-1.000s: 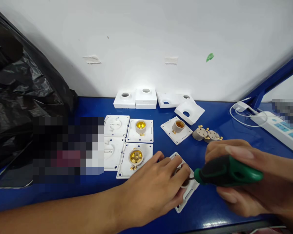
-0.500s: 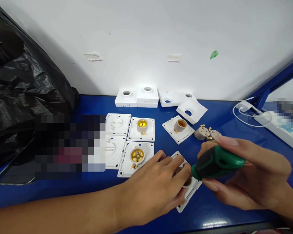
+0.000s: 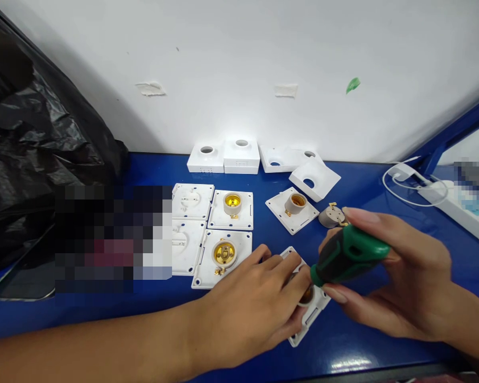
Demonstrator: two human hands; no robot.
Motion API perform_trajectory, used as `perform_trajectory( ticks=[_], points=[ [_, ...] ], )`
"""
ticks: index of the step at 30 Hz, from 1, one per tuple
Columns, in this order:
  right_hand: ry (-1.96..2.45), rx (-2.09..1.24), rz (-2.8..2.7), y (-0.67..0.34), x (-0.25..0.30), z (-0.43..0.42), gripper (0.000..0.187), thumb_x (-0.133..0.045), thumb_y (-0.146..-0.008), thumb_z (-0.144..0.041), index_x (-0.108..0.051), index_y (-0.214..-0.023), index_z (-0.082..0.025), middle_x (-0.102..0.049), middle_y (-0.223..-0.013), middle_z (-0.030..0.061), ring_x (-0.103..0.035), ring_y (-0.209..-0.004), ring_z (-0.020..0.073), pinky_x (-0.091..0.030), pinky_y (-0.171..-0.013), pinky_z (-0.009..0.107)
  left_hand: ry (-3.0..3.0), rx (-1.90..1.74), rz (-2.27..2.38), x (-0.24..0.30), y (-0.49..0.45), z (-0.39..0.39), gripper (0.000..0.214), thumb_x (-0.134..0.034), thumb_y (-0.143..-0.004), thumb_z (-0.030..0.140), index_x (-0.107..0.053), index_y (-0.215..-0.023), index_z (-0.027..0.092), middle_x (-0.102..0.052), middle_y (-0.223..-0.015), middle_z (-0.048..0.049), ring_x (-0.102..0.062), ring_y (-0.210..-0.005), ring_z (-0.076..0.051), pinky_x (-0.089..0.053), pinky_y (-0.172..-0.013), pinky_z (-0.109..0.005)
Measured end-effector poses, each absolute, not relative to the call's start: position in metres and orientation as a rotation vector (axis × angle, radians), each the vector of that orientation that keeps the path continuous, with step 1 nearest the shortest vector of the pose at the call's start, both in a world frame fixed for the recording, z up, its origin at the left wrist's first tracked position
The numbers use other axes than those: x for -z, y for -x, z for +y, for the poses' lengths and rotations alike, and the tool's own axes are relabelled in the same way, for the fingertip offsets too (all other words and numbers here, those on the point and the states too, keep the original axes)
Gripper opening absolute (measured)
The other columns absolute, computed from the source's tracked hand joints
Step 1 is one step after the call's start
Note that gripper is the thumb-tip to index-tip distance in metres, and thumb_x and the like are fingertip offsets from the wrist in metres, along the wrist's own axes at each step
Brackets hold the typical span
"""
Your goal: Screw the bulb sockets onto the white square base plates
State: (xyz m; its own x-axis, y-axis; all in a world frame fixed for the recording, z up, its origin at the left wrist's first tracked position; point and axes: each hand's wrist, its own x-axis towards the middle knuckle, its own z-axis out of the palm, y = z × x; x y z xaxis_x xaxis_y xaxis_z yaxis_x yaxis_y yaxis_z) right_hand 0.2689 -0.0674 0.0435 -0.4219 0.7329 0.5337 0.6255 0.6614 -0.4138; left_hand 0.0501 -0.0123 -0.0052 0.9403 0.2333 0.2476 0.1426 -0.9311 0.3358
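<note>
My left hand (image 3: 259, 298) is closed over a lamp socket on a white square base plate (image 3: 312, 314), which lies turned on the blue table. The fingers hide most of that socket. In my right hand (image 3: 415, 282) is a screwdriver with a green and black handle (image 3: 349, 254). It tilts down to the left, and its shaft and tip are hidden behind my left fingers. Left of my left hand sit two base plates with brass-lined sockets, one nearer (image 3: 224, 254) and one farther (image 3: 233, 203). Another plate with a socket (image 3: 295, 205) lies beyond my hands.
White covers with round holes (image 3: 241, 159) stand along the wall. Bare base plates (image 3: 190, 201) lie at left. A loose ceramic socket (image 3: 331, 215) is near my right hand. A black bag (image 3: 43, 133) and a phone (image 3: 24, 271) are left, a power strip (image 3: 463, 205) right.
My right hand has shifted a little left with the screwdriver, and the handle has turned slightly. My left hand stays in place on the socket.
</note>
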Motion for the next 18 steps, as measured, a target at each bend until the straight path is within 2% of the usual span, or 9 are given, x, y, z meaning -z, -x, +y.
perform_trajectory(
  ticks=[1, 3, 5, 11, 16, 18],
  points=[
    [1.05, -0.183, -2.169, -0.27, -0.0425, -0.0678, 0.096, -0.077, -0.088, -0.027, -0.02, -0.165, -0.035, -0.079, -0.11, 0.0003, -0.074, -0.071, 0.0219, -0.063, -0.061, 0.034, -2.779, -0.415, 0.276, 0.0052, -0.0501, -0.0122, 0.017, -0.064, -0.1, 0.027, -0.055, -0.11, 0.017, -0.067, -0.11, -0.008, -0.065, -0.092, -0.025, -0.048, -0.085, -0.041],
    [1.061, -0.166, -2.171, -0.272, -0.0407, -0.0688, 0.096, -0.077, -0.089, -0.029, -0.02, -0.165, -0.037, -0.07, -0.137, 0.0033, -0.076, -0.078, 0.0219, -0.066, -0.068, 0.036, -2.781, -0.435, 0.271, 0.0055, -0.0501, -0.0122, 0.019, -0.067, -0.099, 0.027, -0.055, -0.108, 0.016, -0.067, -0.108, -0.0079, -0.066, -0.093, -0.026, -0.048, -0.087, -0.042],
    [1.076, -0.158, -2.18, -0.2736, -0.0401, -0.0695, 0.096, -0.077, -0.089, -0.03, -0.018, -0.165, -0.037, -0.061, -0.15, 0.004, -0.078, -0.084, 0.0224, -0.067, -0.073, 0.036, -2.786, -0.457, 0.267, 0.006, -0.05, -0.0124, 0.02, -0.069, -0.098, 0.027, -0.055, -0.108, 0.016, -0.067, -0.107, -0.0081, -0.066, -0.094, -0.027, -0.048, -0.09, -0.043],
    [1.088, -0.141, -2.234, -0.275, -0.045, -0.0689, 0.095, -0.075, -0.091, -0.028, -0.017, -0.166, -0.033, -0.057, -0.155, 0.0023, -0.077, -0.102, 0.0211, -0.067, -0.089, 0.033, -2.789, -0.456, 0.259, 0.0066, -0.0498, -0.0126, 0.015, -0.065, -0.101, 0.027, -0.056, -0.108, 0.017, -0.067, -0.109, -0.0085, -0.066, -0.097, -0.027, -0.047, -0.089, -0.043],
    [1.099, -0.175, -2.237, -0.2742, -0.0482, -0.0676, 0.094, -0.073, -0.091, -0.024, -0.016, -0.166, -0.035, -0.06, -0.152, 0.0002, -0.077, -0.086, 0.0161, -0.067, -0.078, 0.028, -2.769, -0.467, 0.25, 0.005, -0.0501, -0.0118, 0.018, -0.067, -0.1, 0.026, -0.055, -0.108, 0.015, -0.069, -0.109, -0.009, -0.067, -0.097, -0.027, -0.048, -0.089, -0.042],
    [1.085, -0.189, -2.238, -0.2736, -0.0484, -0.0679, 0.093, -0.072, -0.091, -0.022, -0.017, -0.166, -0.034, -0.059, -0.153, -0.0007, -0.077, -0.094, 0.016, -0.067, -0.085, 0.027, -2.759, -0.461, 0.24, 0.0044, -0.0502, -0.0117, 0.019, -0.067, -0.1, 0.025, -0.055, -0.11, 0.015, -0.069, -0.11, -0.0086, -0.066, -0.098, -0.026, -0.048, -0.089, -0.041]
  ],
)
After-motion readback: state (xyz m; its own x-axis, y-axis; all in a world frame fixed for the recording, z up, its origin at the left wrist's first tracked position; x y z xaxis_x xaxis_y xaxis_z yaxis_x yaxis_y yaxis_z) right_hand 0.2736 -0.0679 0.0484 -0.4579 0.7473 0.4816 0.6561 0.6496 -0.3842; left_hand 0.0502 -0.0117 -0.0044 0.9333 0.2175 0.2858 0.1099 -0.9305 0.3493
